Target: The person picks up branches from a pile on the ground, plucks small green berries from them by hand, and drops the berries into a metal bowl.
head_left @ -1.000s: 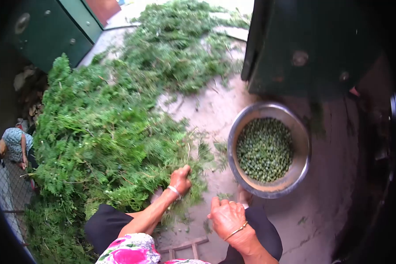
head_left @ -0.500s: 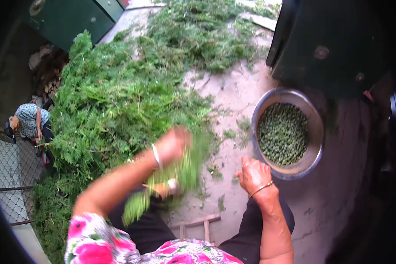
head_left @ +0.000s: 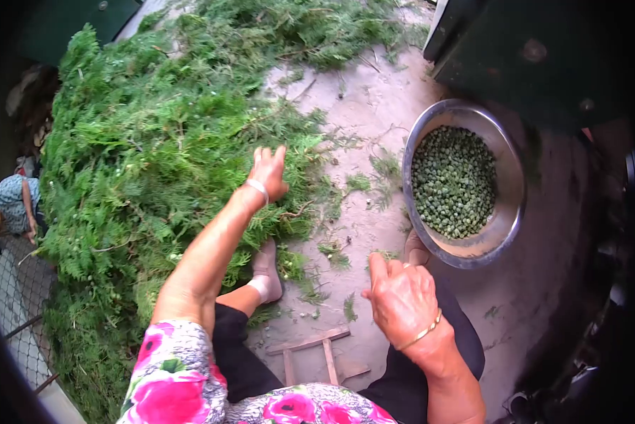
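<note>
My left hand (head_left: pixel 268 173), with a white bracelet at the wrist, is over the right edge of a large heap of green branches (head_left: pixel 155 169). Its fingers are apart and nothing shows in them. My right hand (head_left: pixel 401 293), with a gold bracelet, is curled above my knee, just below a metal basin (head_left: pixel 512 212). Small green cones (head_left: pixel 453 182) lie in the basin. A bit of green shows at the right fingertips; the hand's inside is hidden.
A wooden frame (head_left: pixel 307 342) lies between my legs. Another person (head_left: pixel 14 205) bends at the far left, by a wire mesh (head_left: pixel 21 297). Dark green panels stand at upper left and upper right (head_left: pixel 529 78). Sprigs are scattered on the floor.
The leafy branch that my left hand held is no longer in it, and that hand has moved up toward the heap with its fingers apart. The view has shifted slightly.
</note>
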Tool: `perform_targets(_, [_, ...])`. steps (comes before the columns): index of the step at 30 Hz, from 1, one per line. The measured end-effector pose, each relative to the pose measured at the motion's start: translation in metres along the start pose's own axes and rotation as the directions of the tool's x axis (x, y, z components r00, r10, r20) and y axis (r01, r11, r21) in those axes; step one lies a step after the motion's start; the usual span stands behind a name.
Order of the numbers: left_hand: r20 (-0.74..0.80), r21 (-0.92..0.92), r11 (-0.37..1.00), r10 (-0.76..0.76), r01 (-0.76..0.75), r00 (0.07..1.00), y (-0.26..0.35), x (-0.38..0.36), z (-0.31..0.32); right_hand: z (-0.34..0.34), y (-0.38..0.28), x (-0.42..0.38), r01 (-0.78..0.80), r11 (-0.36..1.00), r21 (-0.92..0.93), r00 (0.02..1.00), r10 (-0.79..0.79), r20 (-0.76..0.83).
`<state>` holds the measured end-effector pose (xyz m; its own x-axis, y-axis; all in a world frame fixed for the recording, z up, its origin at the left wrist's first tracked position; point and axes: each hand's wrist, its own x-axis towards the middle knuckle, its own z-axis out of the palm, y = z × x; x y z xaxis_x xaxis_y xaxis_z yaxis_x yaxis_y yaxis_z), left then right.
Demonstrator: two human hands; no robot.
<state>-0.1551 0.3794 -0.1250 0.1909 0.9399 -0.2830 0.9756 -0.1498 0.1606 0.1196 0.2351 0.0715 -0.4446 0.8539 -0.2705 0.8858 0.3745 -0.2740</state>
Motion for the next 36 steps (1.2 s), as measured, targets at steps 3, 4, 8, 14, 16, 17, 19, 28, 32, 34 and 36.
perform_targets(3, [0.224,0.113,0.989,-0.118,0.095,0.967,0.003,-0.012,0.036,0.004,-0.004,-0.003,0.050,0.999,0.003,0.999,-0.050,-0.012])
perform_targets(4, [0.251,0.197,0.977,-0.132,0.083,0.959,0.000,-0.008,0.045,0.007,-0.004,-0.003,0.040,0.999,-0.001,0.999,-0.040,0.000])
perform_targets(8, [0.299,0.171,0.962,-0.257,0.213,0.919,-0.020,0.020,0.048,0.008,-0.007,0.001,0.055,0.994,0.095,0.987,-0.068,0.146])
perform_targets(14, [0.166,0.146,0.961,-0.256,0.233,0.952,-0.045,0.032,0.097,-0.002,-0.010,0.014,-0.002,0.989,0.148,0.963,-0.038,0.268])
perform_targets(16, [0.180,0.113,0.971,-0.229,0.211,0.957,-0.052,0.023,0.109,-0.001,-0.010,0.013,0.009,0.990,0.138,0.960,-0.048,0.276])
perform_targets(17, [0.153,0.101,0.981,-0.177,0.163,0.972,-0.056,0.013,0.119,0.002,-0.009,0.009,0.011,0.990,0.142,0.960,-0.050,0.274])
perform_targets(19, [0.093,0.083,0.990,-0.124,0.117,0.988,-0.059,-0.005,0.123,0.014,-0.004,0.003,0.075,0.991,0.114,0.986,-0.091,0.142])
perform_targets(28, [0.051,0.066,0.983,-0.173,0.170,0.984,0.000,-0.107,0.090,0.010,-0.003,-0.009,0.050,0.997,0.059,0.986,-0.059,0.155])
perform_targets(32, [-0.147,-0.012,0.995,-0.097,0.097,0.984,0.007,-0.116,0.057,0.010,0.007,-0.012,0.011,0.998,0.066,0.989,-0.021,0.150])
perform_targets(34, [-0.257,-0.148,0.973,-0.211,0.178,0.943,0.002,-0.098,0.022,0.015,0.012,-0.015,-0.003,0.997,0.078,0.994,-0.005,0.108])
perform_targets(36, [-0.177,-0.588,0.794,-0.310,0.153,0.934,-0.006,-0.082,-0.028,0.015,0.015,-0.016,-0.001,0.997,0.078,0.994,-0.008,0.111])
